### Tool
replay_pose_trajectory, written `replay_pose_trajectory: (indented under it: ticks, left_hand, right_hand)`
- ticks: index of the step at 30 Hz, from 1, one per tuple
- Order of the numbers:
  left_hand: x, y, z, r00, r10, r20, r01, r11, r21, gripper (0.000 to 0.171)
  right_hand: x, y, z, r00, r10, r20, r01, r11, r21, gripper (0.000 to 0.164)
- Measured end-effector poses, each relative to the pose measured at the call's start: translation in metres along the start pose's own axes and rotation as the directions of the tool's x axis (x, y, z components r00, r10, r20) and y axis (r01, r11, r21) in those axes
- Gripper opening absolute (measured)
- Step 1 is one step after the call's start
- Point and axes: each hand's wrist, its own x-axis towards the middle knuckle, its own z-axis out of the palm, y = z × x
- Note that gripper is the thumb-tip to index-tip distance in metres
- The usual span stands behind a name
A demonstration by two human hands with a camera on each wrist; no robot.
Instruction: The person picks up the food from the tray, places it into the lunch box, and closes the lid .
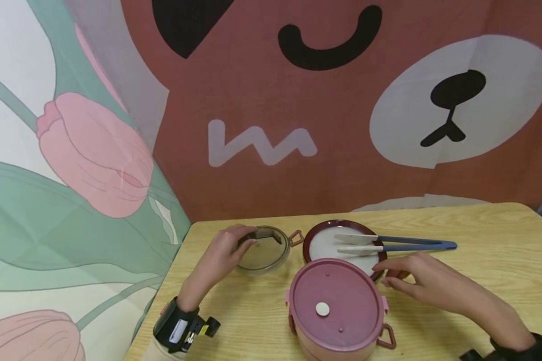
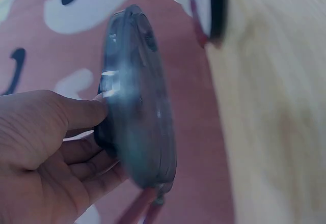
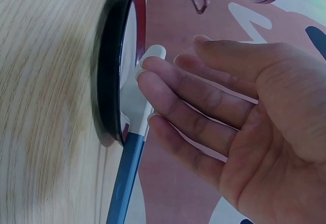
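In the head view my left hand (image 1: 222,255) holds a clear round lid (image 1: 264,253) by its dark top handle, over the left of the table. The left wrist view shows this lid (image 2: 137,102) edge-on and tilted, with the thumb and fingers about the dark part. A pink loop (image 1: 295,238) sticks out at its rim. My right hand (image 1: 433,283) hovers by the dark red-rimmed plate (image 1: 313,235), its fingers loosely bent and holding nothing. Tongs with white tips and blue arms (image 1: 415,246) lie across that plate, beside the right fingers in the right wrist view.
A pink pot (image 1: 334,346) with a closed pink lid (image 1: 343,291) stands at the front middle of the wooden table (image 1: 501,235), overlapping the plate in the head view. Its side handle (image 1: 388,337) points right. A printed cloth (image 1: 262,185) hangs behind the table.
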Motion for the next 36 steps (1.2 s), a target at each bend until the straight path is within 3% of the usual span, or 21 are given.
replay_pose_trajectory:
  ticks: [8, 16, 20, 27, 36]
  left_hand:
    - [0.008, 0.037, -0.016, 0.995, 0.086, -0.039, -0.089, 0.994, -0.068, 0.027]
    - [0.013, 0.059, -0.025, 0.99, 0.137, -0.044, -0.142, 0.983, -0.116, 0.028]
    - [0.01, 0.07, -0.025, 0.982, 0.184, -0.042, -0.187, 0.974, -0.127, 0.03]
    - [0.007, 0.093, -0.018, 0.975, 0.223, -0.002, -0.22, 0.958, -0.187, 0.032]
    - [0.004, 0.114, -0.01, 0.961, 0.277, 0.003, -0.268, 0.934, -0.236, 0.031]
  right_hand:
    - [0.001, -0.002, -0.002, 1.0, -0.002, -0.014, 0.001, 1.0, -0.03, 0.022]
    - [0.001, 0.0, 0.0, 0.999, -0.03, -0.045, 0.028, 0.999, -0.031, 0.019]
    - [0.003, 0.001, 0.002, 0.998, -0.049, -0.043, 0.048, 0.999, -0.018, 0.019]
    - [0.006, 0.0, 0.002, 0.999, -0.037, -0.037, 0.036, 0.999, -0.036, 0.019]
    - [0.009, -0.002, -0.001, 0.999, -0.03, -0.032, 0.027, 0.997, -0.071, 0.019]
